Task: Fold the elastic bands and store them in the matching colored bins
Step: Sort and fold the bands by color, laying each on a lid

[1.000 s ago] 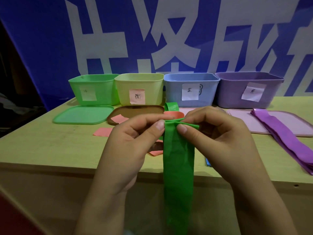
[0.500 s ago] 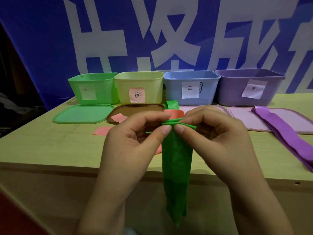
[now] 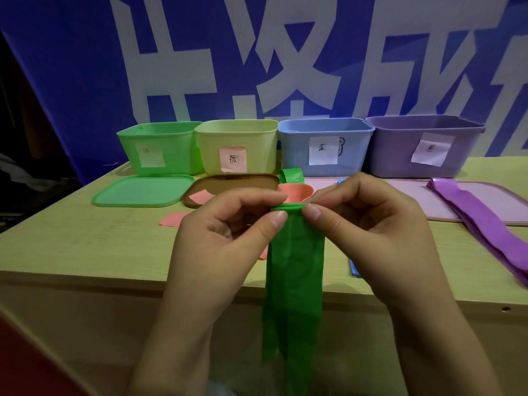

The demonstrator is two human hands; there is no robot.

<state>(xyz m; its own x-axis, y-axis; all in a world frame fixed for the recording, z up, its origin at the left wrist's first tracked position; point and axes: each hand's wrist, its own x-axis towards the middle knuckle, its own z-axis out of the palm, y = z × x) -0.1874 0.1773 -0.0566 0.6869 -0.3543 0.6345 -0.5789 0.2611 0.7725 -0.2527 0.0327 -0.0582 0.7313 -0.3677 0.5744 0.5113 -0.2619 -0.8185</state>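
- The green elastic band (image 3: 294, 281) hangs with its long axis vertical, top edge at 12 o'clock between both hands, free end pointing to 6 o'clock, down past the front edge of the table (image 3: 71, 247).
- Its lower end fades into shadow; it seems to be doubled over, though the layers are hard to separate.
- The left hand (image 3: 228, 232) comes up from 7 o'clock, palm turned inward, fingers (image 3: 278, 218) curled and pinching the band's top left corner between thumb and forefinger.
- The right hand (image 3: 371, 232) comes up from 5 o'clock, mirrored, its fingers pinching the top right corner.
- The two thumbs sit close together on the rolled top edge.
- At 12 o'clock, a row of bins stands at the back of the table: green bin (image 3: 160, 147), yellow bin (image 3: 237, 144), blue bin (image 3: 323, 147), purple bin (image 3: 423, 147), each with a paper label.
- A green lid (image 3: 143, 191) lies at 10 o'clock, just in front of the green bin.
- Purple bands (image 3: 483, 224) lie stacked at 2 o'clock across a pink lid (image 3: 414, 201).
- An orange band (image 3: 295, 192) shows just behind the hands.
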